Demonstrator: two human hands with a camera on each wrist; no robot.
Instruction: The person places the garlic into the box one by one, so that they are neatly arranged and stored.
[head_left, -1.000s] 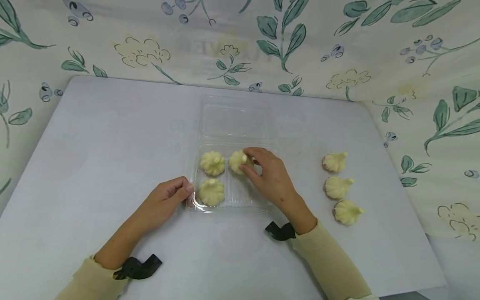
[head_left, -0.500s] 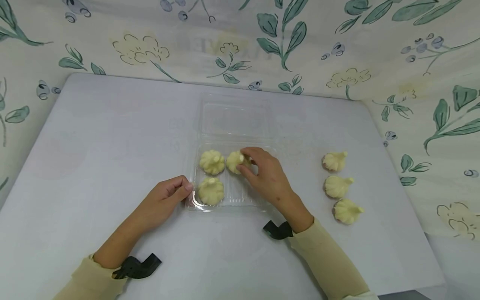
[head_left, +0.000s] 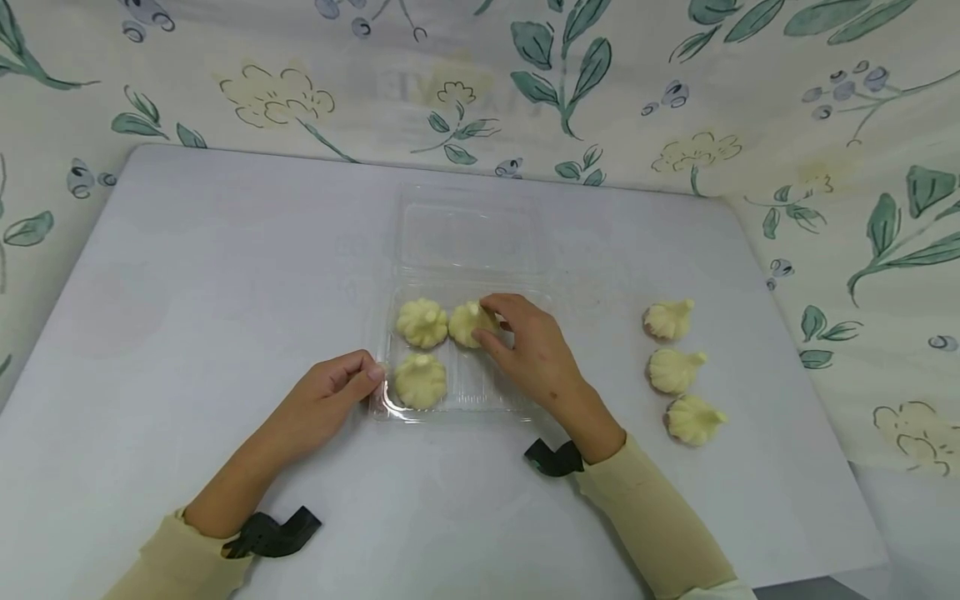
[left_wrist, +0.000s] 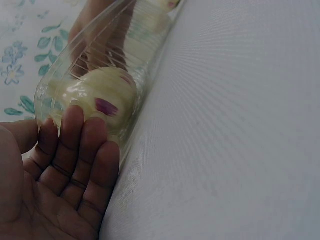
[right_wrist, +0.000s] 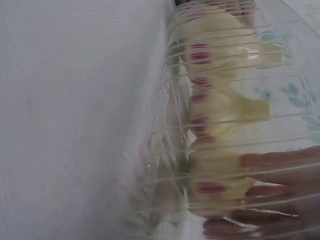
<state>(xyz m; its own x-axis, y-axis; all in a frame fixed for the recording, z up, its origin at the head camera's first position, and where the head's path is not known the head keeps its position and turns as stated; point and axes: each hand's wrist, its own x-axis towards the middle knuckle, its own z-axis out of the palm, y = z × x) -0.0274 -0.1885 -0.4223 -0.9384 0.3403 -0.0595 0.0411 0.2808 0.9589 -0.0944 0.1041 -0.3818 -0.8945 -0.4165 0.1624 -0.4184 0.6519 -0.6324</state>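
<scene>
A clear plastic clamshell box (head_left: pixel 487 396) lies open with its lid folded back. My left hand (head_left: pixel 315 408) pinches the box's left rim between thumb and forefinger; in the left wrist view the other fingers (left_wrist: pixel 95 145) lie along the outer wall. With thumb and fingertips, my right hand (head_left: pixel 536 354) grips a pale garlic bulb (head_left: pixel 465 324) inside the box, in the back row. A back-left garlic bulb (head_left: pixel 422 323) sits right beside it, and a front-left garlic bulb (head_left: pixel 420 382) nearer me. Through the ribbed wall, the right wrist view shows the held garlic bulb (right_wrist: pixel 215 175) under my fingers.
To the right, three loose garlic bulbs lie in a column on the white table (head_left: pixel 225 250): a far bulb (head_left: pixel 667 321), a middle bulb (head_left: pixel 675 371) and a near bulb (head_left: pixel 693 420). The transparent lid (head_left: pixel 472 233) extends behind the base. Patterned cloth (head_left: pixel 390 83) hangs beyond the table.
My right hand has shifted slightly left with the garlic bulb, closing the gap to the back-left bulb. The left hand stays on the rim.
</scene>
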